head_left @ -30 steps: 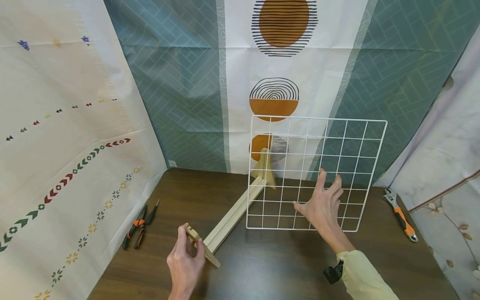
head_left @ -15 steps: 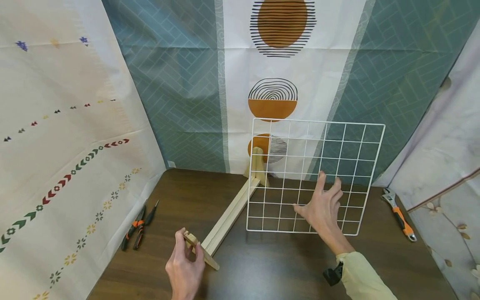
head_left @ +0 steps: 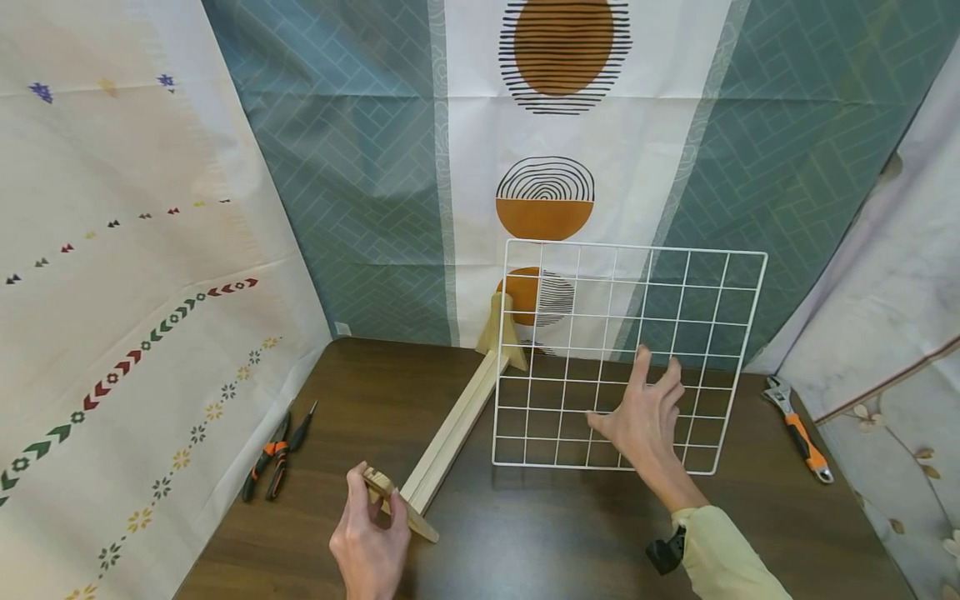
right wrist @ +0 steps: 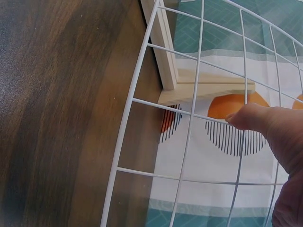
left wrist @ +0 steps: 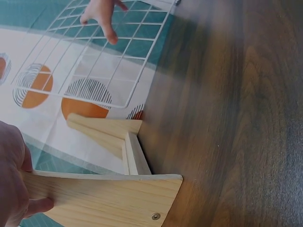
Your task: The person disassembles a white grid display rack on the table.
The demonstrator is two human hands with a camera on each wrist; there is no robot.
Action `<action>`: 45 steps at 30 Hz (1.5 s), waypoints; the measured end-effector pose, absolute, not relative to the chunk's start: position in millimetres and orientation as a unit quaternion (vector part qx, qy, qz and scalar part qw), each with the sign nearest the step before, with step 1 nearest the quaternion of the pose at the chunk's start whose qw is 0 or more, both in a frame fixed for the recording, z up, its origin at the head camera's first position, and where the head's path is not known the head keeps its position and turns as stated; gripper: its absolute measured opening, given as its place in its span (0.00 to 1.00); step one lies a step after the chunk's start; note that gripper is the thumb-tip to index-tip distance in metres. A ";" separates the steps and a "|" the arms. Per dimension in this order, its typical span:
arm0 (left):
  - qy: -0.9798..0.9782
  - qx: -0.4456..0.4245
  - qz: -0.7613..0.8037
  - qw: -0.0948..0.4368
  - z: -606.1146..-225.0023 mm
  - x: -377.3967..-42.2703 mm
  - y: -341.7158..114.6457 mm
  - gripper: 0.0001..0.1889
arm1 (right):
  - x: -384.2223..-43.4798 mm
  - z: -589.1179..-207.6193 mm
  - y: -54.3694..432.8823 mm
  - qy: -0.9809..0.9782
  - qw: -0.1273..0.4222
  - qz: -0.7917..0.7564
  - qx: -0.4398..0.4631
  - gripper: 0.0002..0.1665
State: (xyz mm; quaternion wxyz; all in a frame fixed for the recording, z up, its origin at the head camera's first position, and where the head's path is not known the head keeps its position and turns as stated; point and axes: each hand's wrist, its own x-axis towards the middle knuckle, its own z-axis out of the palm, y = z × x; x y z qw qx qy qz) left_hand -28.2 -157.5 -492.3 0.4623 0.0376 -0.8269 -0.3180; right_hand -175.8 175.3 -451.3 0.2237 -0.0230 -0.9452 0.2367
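Observation:
A white wire grid panel [head_left: 600,313] stands upright over the table, and my right hand [head_left: 648,417] grips it with thumb and fingers spread across its wires. Close by in the right wrist view, my thumb tip lies against one wire. At front left, my left hand [head_left: 371,533] pinches the upper part of the near end piece [left wrist: 109,196] of a pale wooden stand. A screw head [left wrist: 155,216] shows in that piece. From there a grooved wooden rail [head_left: 457,433] runs back to a flared end piece [head_left: 502,333], partly behind the panel's left edge.
Pliers [head_left: 268,458] with orange and black handles lie at the left beside a black pointed tool [head_left: 302,427]. An adjustable wrench [head_left: 798,429] with an orange handle lies near the right edge. Patterned cloths [head_left: 360,208] hang behind the brown table [head_left: 517,542].
The stand's far end has swung left, from well behind the panel to its left edge. My left hand shifted slightly down and left. The panel dropped slightly, with my right hand on it.

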 end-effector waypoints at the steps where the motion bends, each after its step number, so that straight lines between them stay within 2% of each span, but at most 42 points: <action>1: -0.827 0.040 -0.317 0.464 -492.3 -27.9 -157.0 0.29 | -175.9 -451.4 175.3 -0.945 0.223 0.237 -0.023 0.81; 9: -0.826 0.070 -0.324 0.456 -494.4 -25.5 -155.0 0.27 | -175.0 -451.2 175.6 -0.946 0.214 0.242 -0.021 0.81; 22: -0.818 0.102 -0.316 0.471 -496.5 -22.5 -149.2 0.25 | -174.7 -452.8 174.4 -0.948 0.201 0.248 -0.024 0.81; 38: -0.799 0.104 -0.302 0.509 -495.3 -23.1 -145.4 0.26 | -176.4 -455.9 171.7 -0.952 0.176 0.245 -0.041 0.81; 45: -0.801 0.108 -0.299 0.507 -495.7 -22.7 -143.8 0.27 | -175.9 -458.2 169.8 -0.954 0.167 0.245 -0.045 0.80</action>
